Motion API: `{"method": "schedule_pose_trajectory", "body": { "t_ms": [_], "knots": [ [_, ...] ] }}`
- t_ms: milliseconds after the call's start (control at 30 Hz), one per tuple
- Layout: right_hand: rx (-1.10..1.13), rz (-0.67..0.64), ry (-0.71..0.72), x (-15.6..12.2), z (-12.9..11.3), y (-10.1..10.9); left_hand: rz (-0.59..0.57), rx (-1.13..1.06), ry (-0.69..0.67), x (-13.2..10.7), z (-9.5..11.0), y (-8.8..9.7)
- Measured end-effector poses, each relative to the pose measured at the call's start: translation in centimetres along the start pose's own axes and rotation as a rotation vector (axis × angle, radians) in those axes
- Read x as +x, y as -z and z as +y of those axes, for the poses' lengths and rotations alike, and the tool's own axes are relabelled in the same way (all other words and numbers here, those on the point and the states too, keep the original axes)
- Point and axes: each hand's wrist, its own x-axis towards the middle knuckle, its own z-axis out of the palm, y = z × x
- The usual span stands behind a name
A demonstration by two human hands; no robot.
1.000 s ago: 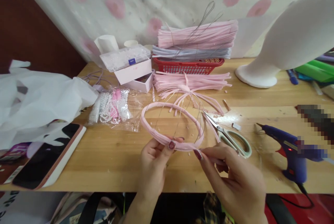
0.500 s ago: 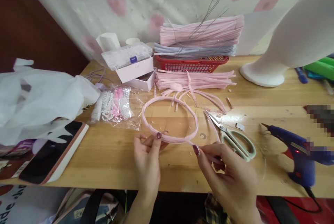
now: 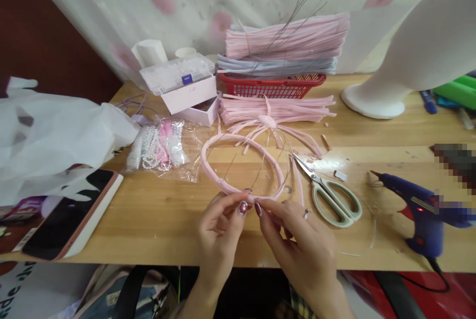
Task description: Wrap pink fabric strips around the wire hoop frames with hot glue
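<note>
A pink wrapped hoop (image 3: 279,168) is held up over the wooden table, its near edge toward me. My left hand (image 3: 221,225) pinches that near edge between thumb and fingers. Right beside it, my right hand (image 3: 293,232) is closed at the same spot, fingertips almost touching the left ones; whatever strip end lies inside its fingers is hidden. Thin wire-like strands arch across the hoop from a small pink oval piece (image 3: 267,121). Just right of the hoop lie scissors (image 3: 334,202) with pale green handles and a loose pink strip (image 3: 298,180).
Behind the hoop lies a bundle of pink pipe cleaners (image 3: 297,108), with a red basket (image 3: 275,86) at its back. A blue glue gun (image 3: 420,210) stands at right near a white mannequin stand (image 3: 372,103). Bagged pearl strings (image 3: 156,148) and a phone (image 3: 70,215) are left.
My right hand has moved left along the hoop's near edge to meet my left hand, which has shifted slightly right. The thin strands across the hoop now show clearly.
</note>
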Motion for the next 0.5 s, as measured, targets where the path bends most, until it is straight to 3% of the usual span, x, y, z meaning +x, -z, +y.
{"method": "schedule_pose_trajectory", "body": {
  "t_ms": [200,367,500],
  "knots": [
    [0.106,-0.014,-0.146,-0.3,-0.6,-0.5,0.001,0.088,-0.020,-0.1,-0.1,-0.2],
    [0.214,-0.076,-0.279,-0.7,-0.3,-0.7,0.011,0.015,0.166,0.2,-0.4,0.3],
    [0.158,-0.064,-0.249,-1.1,-0.1,-0.5,-0.104,0.277,0.211,0.7,0.2,2.1]
  ]
}}
